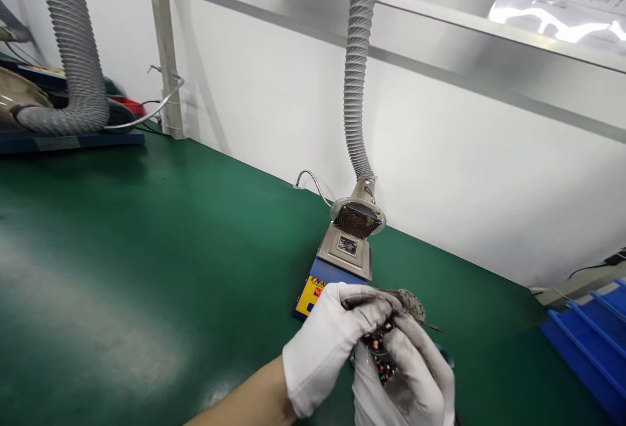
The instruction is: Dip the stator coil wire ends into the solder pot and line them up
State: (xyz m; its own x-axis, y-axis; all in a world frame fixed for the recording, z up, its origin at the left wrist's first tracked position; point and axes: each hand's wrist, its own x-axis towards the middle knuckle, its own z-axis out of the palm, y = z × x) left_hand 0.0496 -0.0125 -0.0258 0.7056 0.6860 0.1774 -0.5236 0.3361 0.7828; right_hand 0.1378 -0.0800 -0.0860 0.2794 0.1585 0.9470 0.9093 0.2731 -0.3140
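My left hand (325, 341), in a white glove with blackened fingertips, is closed in a pinch at the upper edge of a dark part with copper-coloured wire ends (384, 366). My right hand (415, 374), gloved the same way, wraps round this part from the right and below. Fingers cover most of the part, so its full shape is hidden. Just beyond the hands stands a solder pot (342, 269) with a blue and yellow body, a red digital display and a square metal top. A grey, crusted round object (411, 303) shows partly behind my fingers, with a thin dark stick beside it.
A ribbed grey hose (357, 74) hangs down to a metal fume hood (359, 216) over the pot. Blue ribbed trays (591, 341) lie at the right edge of the green bench (171, 250). Another hose (73, 54) and a post (166, 47) stand at the left.
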